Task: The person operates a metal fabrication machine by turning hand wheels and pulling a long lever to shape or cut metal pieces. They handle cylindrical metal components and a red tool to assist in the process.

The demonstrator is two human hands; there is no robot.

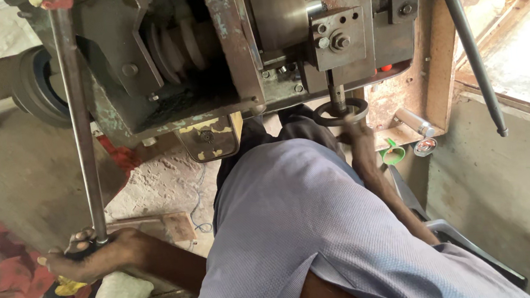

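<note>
My left hand (pixel 87 252) is closed around the lower end of a long steel lever rod (pixel 77 119) that runs up the left side of a worn, rusty machine (pixel 231 44). My right hand (pixel 360 136) reaches forward and grips a dark metal ring (pixel 340 112) held under the machine's vertical spindle (pixel 336 91). The ring sits around the spindle's tip. My grey-blue shirt (pixel 309 227) fills the lower middle and hides most of my right forearm.
A second long lever (pixel 471 51) slants down on the right. A green cup (pixel 393 153) and a small tin (pixel 424 147) stand on a ledge by the spindle. A pulley (pixel 175 46) sits inside the machine. Red cloth (pixel 4 283) lies at lower left.
</note>
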